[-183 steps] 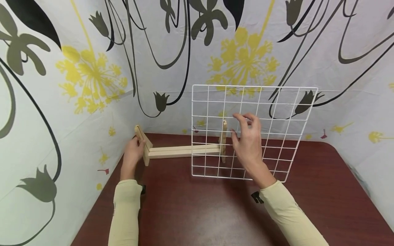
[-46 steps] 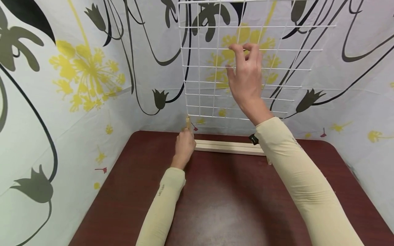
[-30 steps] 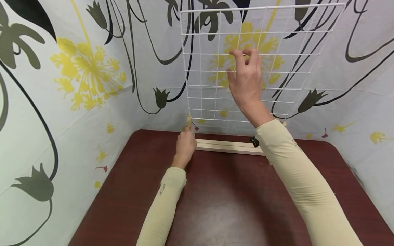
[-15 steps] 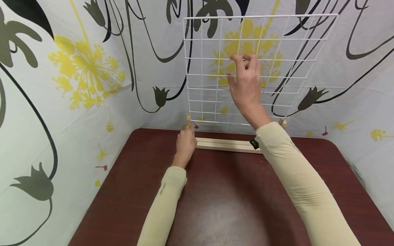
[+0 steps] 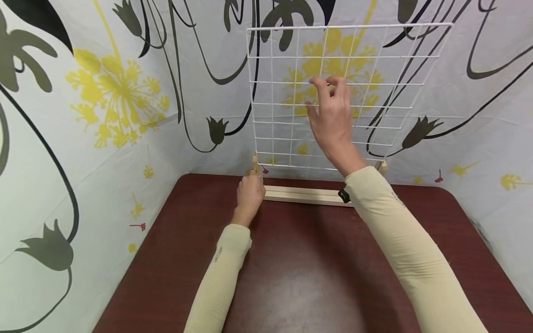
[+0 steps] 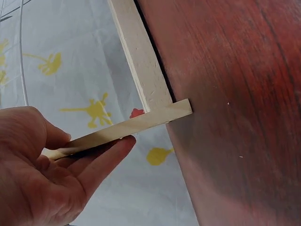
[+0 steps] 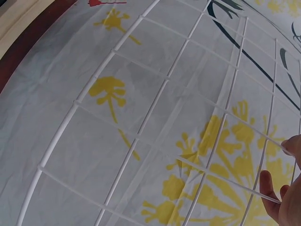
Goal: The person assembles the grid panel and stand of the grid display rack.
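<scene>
My left hand [image 5: 250,192] grips the left upright [image 6: 150,117] of a pale wooden stand, thumb on one side and fingers on the other in the left wrist view. The stand's crossbar [image 5: 306,195] runs along the back of the table, and the tip of its right upright [image 5: 381,166] shows behind my right forearm. Higher up, my right hand [image 5: 333,115] holds a white wire grid panel [image 5: 293,104] with curled fingers hooked on its wires. The panel stands over the crossbar, its top leaning back, its lower corners right at the tops of the uprights.
The dark red-brown table [image 5: 291,259] has rounded back corners. Patterned cloth walls [image 5: 200,83] with yellow and grey flowers rise close behind the stand and along the left side.
Since the oldest frame, my left hand and the stand have shifted right, and the grid panel has gone up above the crossbar. Over the last second and a half the panel has come down slightly.
</scene>
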The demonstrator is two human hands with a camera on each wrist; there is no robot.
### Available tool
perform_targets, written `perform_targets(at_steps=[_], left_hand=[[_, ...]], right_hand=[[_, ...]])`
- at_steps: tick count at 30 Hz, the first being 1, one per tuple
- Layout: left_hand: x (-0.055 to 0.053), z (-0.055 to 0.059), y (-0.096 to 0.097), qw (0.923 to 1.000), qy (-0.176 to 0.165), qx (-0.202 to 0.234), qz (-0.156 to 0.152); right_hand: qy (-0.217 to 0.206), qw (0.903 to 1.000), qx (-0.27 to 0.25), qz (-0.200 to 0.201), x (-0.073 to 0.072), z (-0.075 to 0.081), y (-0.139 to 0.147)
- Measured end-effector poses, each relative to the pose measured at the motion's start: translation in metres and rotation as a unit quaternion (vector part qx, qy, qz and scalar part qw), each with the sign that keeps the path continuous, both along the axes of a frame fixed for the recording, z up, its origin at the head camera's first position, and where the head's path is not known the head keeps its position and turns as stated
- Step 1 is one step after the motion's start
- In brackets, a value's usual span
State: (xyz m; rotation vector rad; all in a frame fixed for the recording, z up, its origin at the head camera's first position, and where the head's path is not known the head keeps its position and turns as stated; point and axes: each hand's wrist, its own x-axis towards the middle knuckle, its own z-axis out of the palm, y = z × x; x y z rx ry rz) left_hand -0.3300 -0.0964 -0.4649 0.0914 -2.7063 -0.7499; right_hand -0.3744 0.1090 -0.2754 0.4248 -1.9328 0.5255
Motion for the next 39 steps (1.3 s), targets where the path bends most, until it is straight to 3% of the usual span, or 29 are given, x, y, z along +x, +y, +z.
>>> perform_targets(at_steps=[4,7,10,12,16,19,22,25,28,32,36,39], left_hand=[[0.000,0.005,-0.002,0.9980,-0.030,0.053,-0.012],[-0.001,0.011,-0.004,0.9917,-0.043,0.116,-0.032],[-0.003,0.022,-0.003,0.9814,-0.011,0.185,-0.050],[-0.006,0.032,-0.002,0.9695,0.042,0.232,-0.068],[-0.016,0.058,0.001,0.9276,0.175,0.316,-0.096],[-0.021,0.080,0.006,0.8952,0.228,0.368,-0.104],[-0.022,0.102,0.011,0.8696,0.227,0.426,-0.106],[-0.018,0.123,0.018,0.8352,0.214,0.492,-0.119],[-0.013,0.137,0.025,0.8093,0.211,0.534,-0.122],[-0.016,0.140,0.030,0.7884,0.219,0.566,-0.102],[-0.028,0.132,0.031,0.7588,0.219,0.606,-0.095],[-0.036,0.124,0.033,0.7418,0.225,0.625,-0.095]], right_hand=[[0.004,1.0000,0.001,0.002,-0.001,0.001,0.002],[0.004,1.0000,0.000,0.004,-0.002,0.001,0.003],[0.004,1.0000,0.000,0.004,-0.002,0.001,0.004],[0.004,1.0000,0.001,0.004,-0.002,0.001,0.005],[0.004,0.9997,-0.008,0.020,-0.002,0.001,0.005],[0.005,0.9995,-0.010,0.030,-0.001,0.001,0.003],[0.007,0.9994,-0.007,0.032,-0.001,0.000,0.002],[0.006,0.9992,-0.013,0.038,0.000,0.000,0.002],[0.006,0.9990,-0.020,0.041,0.000,-0.001,0.002],[0.000,0.9991,-0.019,0.039,0.003,-0.001,0.001],[-0.009,0.9992,-0.013,0.036,0.006,0.000,0.002],[-0.025,0.9989,-0.007,0.038,0.009,0.001,0.004]])
